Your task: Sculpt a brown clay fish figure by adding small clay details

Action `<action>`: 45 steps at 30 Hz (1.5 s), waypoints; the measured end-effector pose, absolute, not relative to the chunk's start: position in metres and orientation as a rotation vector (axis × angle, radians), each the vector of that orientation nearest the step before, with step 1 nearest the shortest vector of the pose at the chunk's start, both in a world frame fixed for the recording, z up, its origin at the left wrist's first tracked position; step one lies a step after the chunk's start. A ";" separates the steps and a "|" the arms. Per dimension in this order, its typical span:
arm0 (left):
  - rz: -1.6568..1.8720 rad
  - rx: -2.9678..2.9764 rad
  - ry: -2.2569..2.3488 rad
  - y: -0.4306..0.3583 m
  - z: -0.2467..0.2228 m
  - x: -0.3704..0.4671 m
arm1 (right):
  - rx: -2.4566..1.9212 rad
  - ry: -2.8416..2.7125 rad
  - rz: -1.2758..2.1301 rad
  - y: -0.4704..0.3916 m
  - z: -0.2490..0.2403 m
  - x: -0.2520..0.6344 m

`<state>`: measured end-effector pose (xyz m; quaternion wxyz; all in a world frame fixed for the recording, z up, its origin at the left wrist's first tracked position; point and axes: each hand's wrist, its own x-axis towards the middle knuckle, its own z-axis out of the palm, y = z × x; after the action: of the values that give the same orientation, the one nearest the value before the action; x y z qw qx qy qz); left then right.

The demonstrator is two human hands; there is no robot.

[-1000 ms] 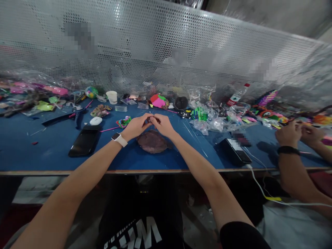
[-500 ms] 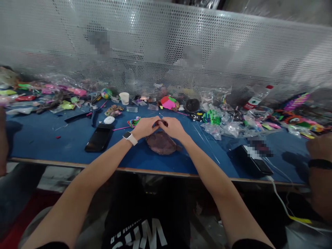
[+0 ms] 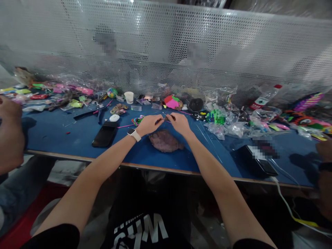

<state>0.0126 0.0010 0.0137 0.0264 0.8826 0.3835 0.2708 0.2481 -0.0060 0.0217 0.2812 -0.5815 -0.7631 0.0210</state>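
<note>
Left hand (image 3: 149,125): pinching a small dark piece (image 3: 166,118)
Right hand (image 3: 181,123): pinching it too
Brown lump (image 3: 164,141): on the blue table (image 3: 166,163) — nearer the wearer than both hands
Around the brown lump: black phone (image 3: 105,134) at nine o'clock, white cup (image 3: 129,98) at eleven, red-capped bottle (image 3: 265,98) at two

And there's the black phone (image 3: 105,134), a white oval piece (image 3: 114,118) just beyond it, a paper cup (image 3: 129,97) farther back.

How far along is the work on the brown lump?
The lump looks roughly shaped, lying on the table. In hand: a small dark piece, pinched between left hand and right hand. Probably left: finishing that piece, held apart from the lump.
</note>
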 end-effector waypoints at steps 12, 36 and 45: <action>0.902 2.592 1.128 -0.004 0.017 0.010 | -1.403 -2.071 0.178 -0.010 0.016 0.244; 0.820 2.688 1.109 -0.009 0.020 0.010 | -1.212 -2.114 0.354 -0.015 0.013 0.230; 0.659 2.805 1.195 -0.008 0.020 0.013 | -1.209 -2.109 0.312 -0.018 0.012 0.225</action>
<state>0.0129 -0.0083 0.0200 0.0110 0.8992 0.3830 0.2113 0.2253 -0.0179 0.0117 0.3386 -0.4642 -0.8096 0.1198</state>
